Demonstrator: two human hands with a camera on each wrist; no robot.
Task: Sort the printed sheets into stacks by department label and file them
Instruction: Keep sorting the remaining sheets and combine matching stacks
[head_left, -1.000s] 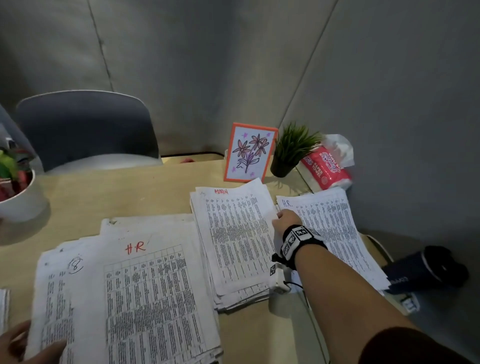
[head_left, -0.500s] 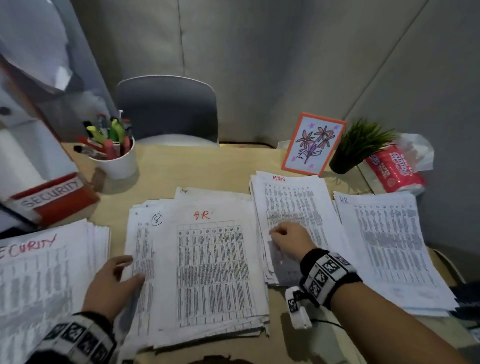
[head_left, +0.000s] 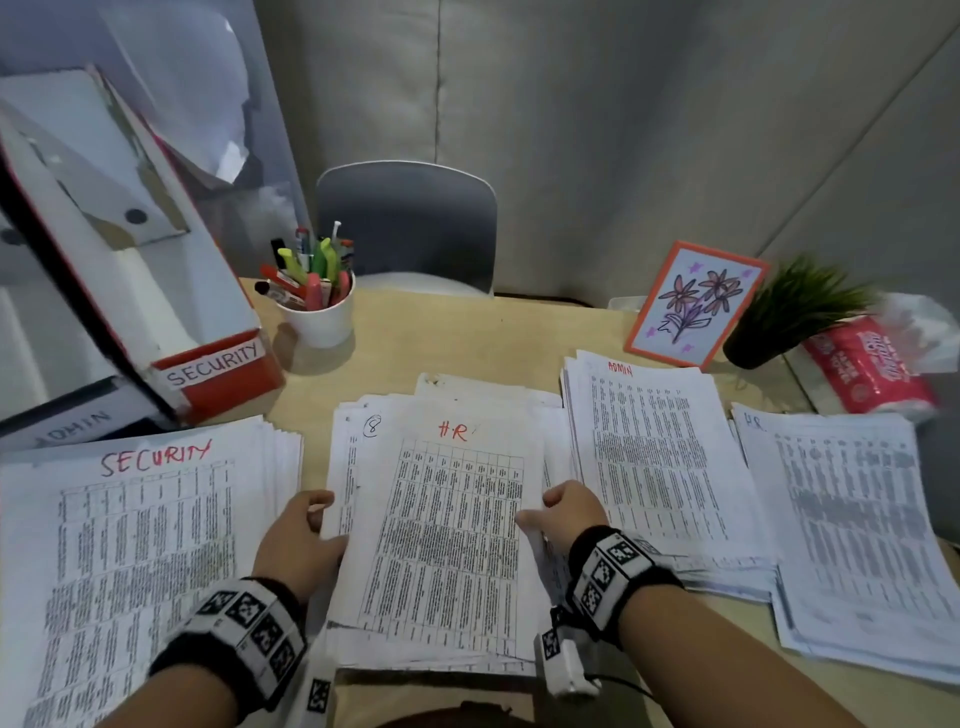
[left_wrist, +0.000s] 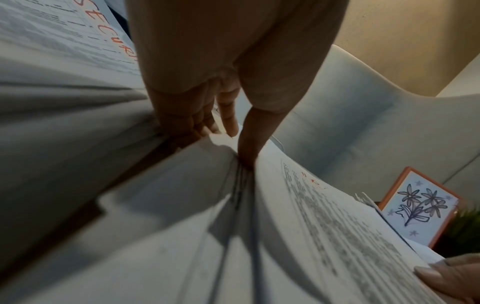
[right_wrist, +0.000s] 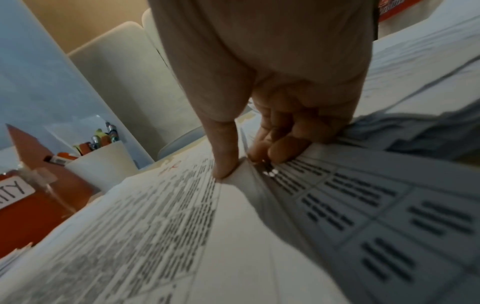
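Four piles of printed sheets lie on the wooden table (head_left: 457, 338): a SECURITY stack (head_left: 145, 545) at the left, a middle HR stack (head_left: 447, 519), an ADMIN stack (head_left: 654, 457) and a second HR stack (head_left: 852, 519) at the right. My left hand (head_left: 311, 525) grips the left edge of the middle HR stack (left_wrist: 324, 226), thumb on top and fingers under a bundle of sheets. My right hand (head_left: 550, 512) pinches the right edge of the same stack (right_wrist: 155, 226), thumb on the top sheet, fingers curled beneath. In both wrist views the held edges lift slightly.
A red file box labelled SECURITY (head_left: 208, 364) leans at the back left, with an ADMIN box (head_left: 72, 421) beside it. A white pen cup (head_left: 317, 312), a flower card (head_left: 696, 306), a small plant (head_left: 789, 317) and a red tissue pack (head_left: 872, 369) line the back. A grey chair (head_left: 410, 223) stands behind.
My right hand left the right HR stack, crossed the ADMIN stack and took the middle stack's right edge. My left hand closed on its left edge. The head view swung left.
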